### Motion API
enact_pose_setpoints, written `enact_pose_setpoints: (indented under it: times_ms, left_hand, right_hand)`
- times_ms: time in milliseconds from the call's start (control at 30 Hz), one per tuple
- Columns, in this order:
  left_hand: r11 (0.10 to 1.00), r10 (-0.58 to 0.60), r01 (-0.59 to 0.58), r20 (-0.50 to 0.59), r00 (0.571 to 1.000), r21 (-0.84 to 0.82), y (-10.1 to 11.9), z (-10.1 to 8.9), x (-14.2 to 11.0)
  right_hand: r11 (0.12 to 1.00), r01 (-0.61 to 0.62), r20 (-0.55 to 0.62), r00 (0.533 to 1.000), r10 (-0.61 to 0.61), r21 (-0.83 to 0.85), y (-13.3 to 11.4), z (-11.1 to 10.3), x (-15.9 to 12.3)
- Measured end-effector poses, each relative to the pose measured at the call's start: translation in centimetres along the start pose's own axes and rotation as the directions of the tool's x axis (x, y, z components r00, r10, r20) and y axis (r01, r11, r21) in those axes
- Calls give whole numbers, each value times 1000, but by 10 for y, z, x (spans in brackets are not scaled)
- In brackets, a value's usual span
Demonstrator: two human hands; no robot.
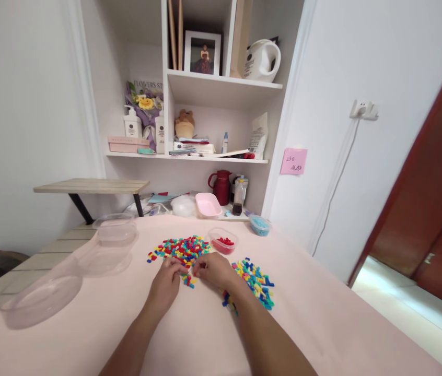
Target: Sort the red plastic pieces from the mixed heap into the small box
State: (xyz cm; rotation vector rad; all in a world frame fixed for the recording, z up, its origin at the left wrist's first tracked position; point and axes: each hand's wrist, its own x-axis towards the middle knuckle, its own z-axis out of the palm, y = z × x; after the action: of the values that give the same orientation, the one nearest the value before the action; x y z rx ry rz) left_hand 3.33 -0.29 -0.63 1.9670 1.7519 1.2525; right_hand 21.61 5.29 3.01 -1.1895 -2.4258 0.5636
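Small coloured plastic pieces [185, 247], like tiny toy bricks, lie in a mixed pile on the pink tablecloth [197, 334]. At its near edge, my left hand [169, 277] has its fingers bent together; anything between them is too small to make out. Just to the right, my right hand [215, 269] is closed in a pinch, with a speck of red by the fingertips. A few loose pieces [189, 282] lie between the hands. Behind my right hand stands a clear tub [232, 233] with red pieces [225, 243] in it. My right forearm partly hides a second, mostly blue, yellow and green pile [258, 282].
Clear plastic tubs [48, 300] line the left side of the table. At the back right is a tub of light-blue pieces [260, 225]. A pink tray [208, 204], a red jug [221, 187] and a bottle [239, 196] stand behind, under shelves [224, 86].
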Motion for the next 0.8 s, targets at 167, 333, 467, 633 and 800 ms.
enact_pose_setpoints:
  times_ms: [167,333,467,633,800]
  left_hand:
    - [1000,7,-7,-5,1000,-2,2,1,-2]
    - [1000,14,-14,8,1000,-3,3,2,-5]
    - [1000,19,-19,11,1000,-8,3,2,-4]
    - [1000,19,-19,-15,1000,-19,5,1,-4]
    - [999,-38,37,-82,996,-13,5,-2,-4]
  right_hand:
    - [985,-39,-297,951,89,169,23,-15,11]
    - [919,-265,-551,739,388,293,55,-36,8]
    - [859,-152,-551,710,439,489,66,-43,1]
    - [801,42,-577,716,393,598,52,-41,2]
    - [940,39,-265,963,56,338,21,-21,1]
